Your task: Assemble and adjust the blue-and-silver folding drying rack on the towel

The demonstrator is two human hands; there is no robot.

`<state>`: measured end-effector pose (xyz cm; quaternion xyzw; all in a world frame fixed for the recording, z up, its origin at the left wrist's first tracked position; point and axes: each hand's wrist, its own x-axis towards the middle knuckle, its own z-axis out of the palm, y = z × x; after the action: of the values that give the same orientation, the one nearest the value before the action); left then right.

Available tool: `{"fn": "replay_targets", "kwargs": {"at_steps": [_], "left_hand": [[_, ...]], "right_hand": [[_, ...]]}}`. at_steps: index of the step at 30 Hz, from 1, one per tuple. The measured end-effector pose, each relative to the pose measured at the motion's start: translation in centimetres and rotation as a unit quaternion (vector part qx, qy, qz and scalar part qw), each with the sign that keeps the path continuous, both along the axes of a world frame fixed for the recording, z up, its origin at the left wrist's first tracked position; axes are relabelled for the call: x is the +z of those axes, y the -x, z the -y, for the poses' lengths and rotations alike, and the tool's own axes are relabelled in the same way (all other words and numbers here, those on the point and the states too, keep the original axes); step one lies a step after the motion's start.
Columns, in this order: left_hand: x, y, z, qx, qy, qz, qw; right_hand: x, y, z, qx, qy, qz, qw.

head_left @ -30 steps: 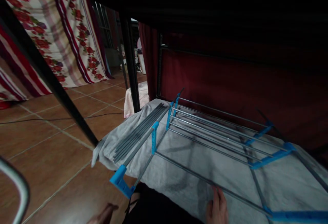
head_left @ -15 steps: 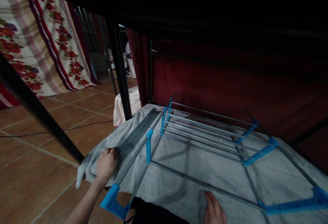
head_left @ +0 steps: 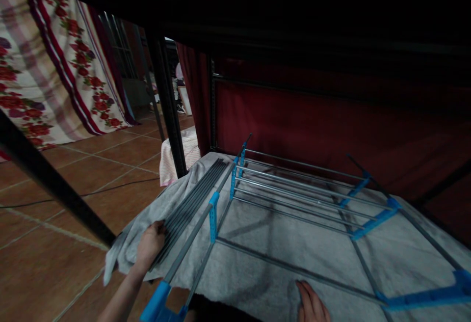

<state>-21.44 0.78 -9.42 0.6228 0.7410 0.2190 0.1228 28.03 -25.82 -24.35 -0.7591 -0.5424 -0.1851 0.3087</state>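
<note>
A row of loose grey metal rods (head_left: 193, 201) lies side by side on the grey cloth (head_left: 257, 275). At their left edge is my left hand (head_left: 150, 244), fingers curled together onto an outer rod. Just right of the rods stands a partly assembled rack (head_left: 294, 263) of grey tubes with blue plastic joints (head_left: 213, 216). Several thin bars (head_left: 294, 184) span its far part between perforated blue pieces. My right hand (head_left: 312, 303) rests on the cloth by the rack's near crossbar, fingers stretched out, holding nothing; the bottom edge of the picture cuts it off.
Dark metal posts (head_left: 167, 101) frame the cloth-covered surface, with a dark slab overhead. A dark red curtain (head_left: 312, 125) hangs behind. At left are a tiled floor (head_left: 84, 189) with a cable, and a floral hanging cloth (head_left: 55, 62). A striped cloth (head_left: 180, 152) lies beyond the far-left post.
The view has shifted slightly. My left hand has slid a little down and left along the edge of the rods. My right hand has stayed on the cloth, slightly lower in view.
</note>
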Motion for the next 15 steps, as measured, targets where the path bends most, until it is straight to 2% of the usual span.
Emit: {"fn": "replay_targets", "kwargs": {"at_steps": [4, 7, 11, 15], "left_hand": [[1.3, -0.7, 1.4, 0.032, -0.014, -0.023, 0.999], [2.3, -0.9, 2.6, 0.051, -0.021, -0.011, 0.998], [2.4, -0.5, 4.1, 0.045, -0.049, 0.091, 0.994], [3.0, -1.0, 6.4, 0.029, -0.144, 0.23, 0.962]], "right_hand": [[0.8, -0.3, 0.3, 0.02, 0.02, -0.014, 1.0], [0.8, -0.8, 0.4, 0.04, 0.038, -0.013, 0.998], [0.4, -1.1, 0.4, 0.064, 0.035, 0.002, 0.997], [0.2, -1.0, 0.4, 0.048, 0.025, -0.002, 0.999]]}}
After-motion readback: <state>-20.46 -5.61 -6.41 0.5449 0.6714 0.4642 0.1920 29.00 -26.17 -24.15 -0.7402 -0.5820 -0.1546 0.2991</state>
